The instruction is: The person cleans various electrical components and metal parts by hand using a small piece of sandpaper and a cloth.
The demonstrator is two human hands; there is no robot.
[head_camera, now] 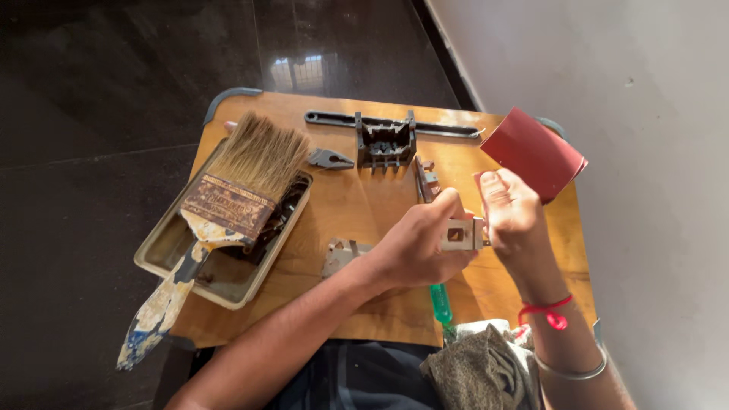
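Note:
My left hand (421, 243) grips a small grey metal bracket (462, 235) over the right half of a small wooden table (357, 205). My right hand (512, 216) holds a folded sheet of reddish-brown sandpaper (535, 152) and presses its fingertips against the bracket's right end. A red thread and a metal bangle circle my right wrist.
A wide worn paintbrush (228, 205) lies across a shallow metal tray (175, 258) on the left. A long dark metal latch assembly (386, 137), a pointed metal piece (330, 159) and other small metal parts lie on the table. A green-handled screwdriver (440, 304) and grey cloth (478, 364) sit near me. A wall stands to the right.

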